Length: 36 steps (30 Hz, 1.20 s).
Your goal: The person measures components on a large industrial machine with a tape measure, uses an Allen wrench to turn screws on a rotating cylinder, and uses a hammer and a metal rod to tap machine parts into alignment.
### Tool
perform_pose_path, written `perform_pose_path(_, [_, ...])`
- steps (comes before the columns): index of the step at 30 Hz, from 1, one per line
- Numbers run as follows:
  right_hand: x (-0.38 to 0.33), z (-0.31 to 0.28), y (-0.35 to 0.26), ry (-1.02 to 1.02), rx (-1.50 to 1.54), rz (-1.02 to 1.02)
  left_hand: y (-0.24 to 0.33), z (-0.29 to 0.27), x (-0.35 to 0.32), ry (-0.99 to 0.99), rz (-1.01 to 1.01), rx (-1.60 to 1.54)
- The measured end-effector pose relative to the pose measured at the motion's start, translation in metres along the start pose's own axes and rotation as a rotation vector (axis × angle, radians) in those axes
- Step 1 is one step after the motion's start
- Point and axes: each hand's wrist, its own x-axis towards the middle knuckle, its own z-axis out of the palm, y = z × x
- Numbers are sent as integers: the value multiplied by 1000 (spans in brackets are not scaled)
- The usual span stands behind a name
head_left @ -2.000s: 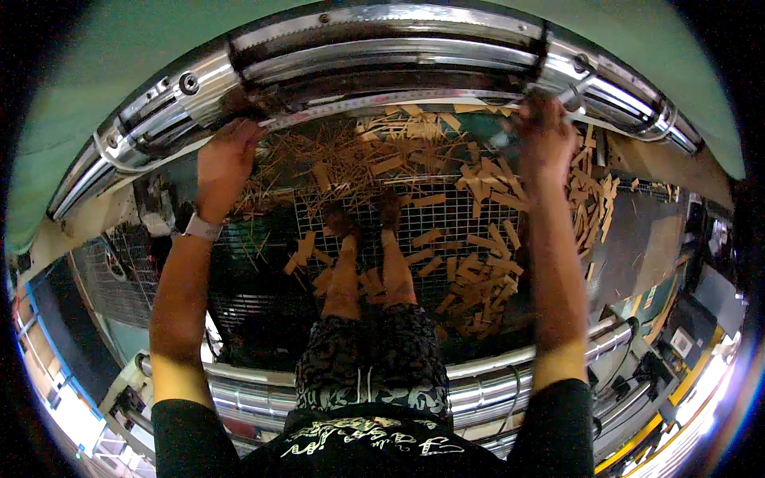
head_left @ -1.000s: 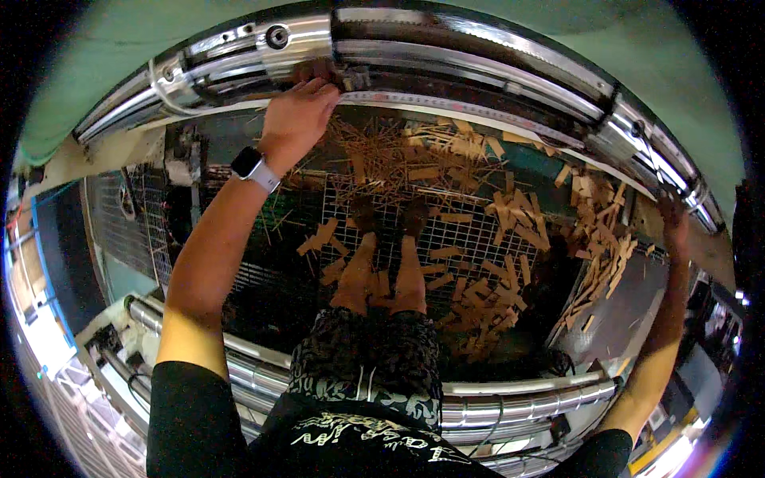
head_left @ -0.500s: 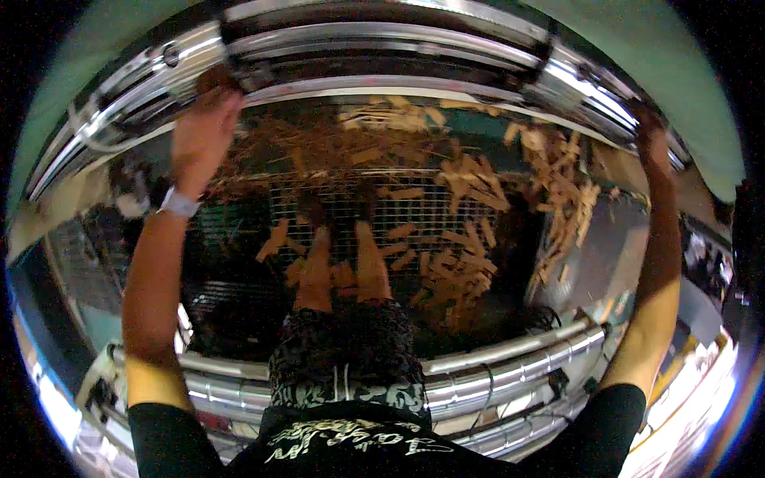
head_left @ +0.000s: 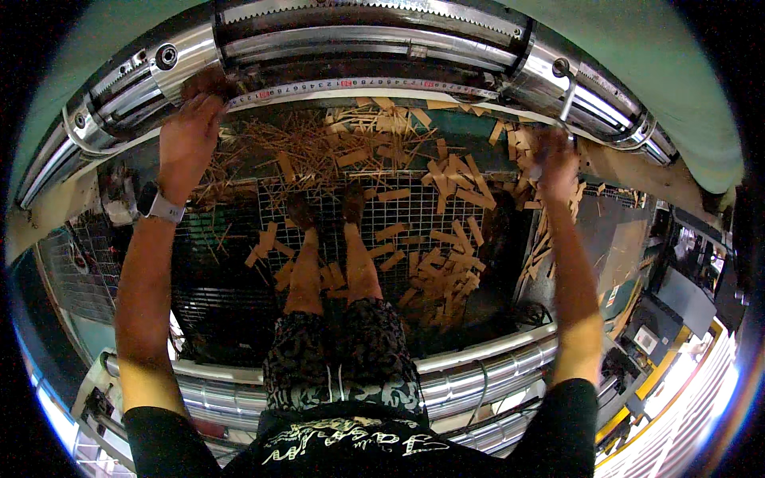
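Where hands point(head_left: 188, 131) rest — polished steel rollers point(head_left: 366, 36)

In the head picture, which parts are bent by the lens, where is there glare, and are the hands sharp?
Head view: the metal rollers and the ruler strip curve with the fisheye lens; glare whitens the lower right corner; the left hand is fairly sharp, the right hand slightly blurred; the cardboard scraps on the wire mesh floor are evenly lit.

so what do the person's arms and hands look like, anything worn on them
Both arms are bare below short black sleeves. The left hand has a smartwatch with a pale grey band at the wrist. The right hand and its wrist show no glove, watch or ring.
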Motion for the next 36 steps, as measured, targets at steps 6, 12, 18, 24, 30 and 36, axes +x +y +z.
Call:
perform_pose_path(6, [-25, 118, -162, 85, 1325, 272, -16, 7, -7, -3, -77, 22])
perform_pose_path(12, [-58, 107, -110, 72, 979, 94, -23, 10, -6, 105, 62, -12])
perform_pose_path(18, [-20, -5, -55, 37, 77, 130, -24, 11, -9, 93, 66, 21])
perform_pose_path(24, [41, -70, -6, -209, -330, -177, -25, 8, -7, 129, 163, 47])
perform_pose_path(30, [120, -135, 39, -445, -460, -194, -26, 3, -7, -19, -26, 80])
perform_pose_path(36, [128, -148, 87, -217, -1853, -1077, -29, -1, -5, 79, 88, 3])
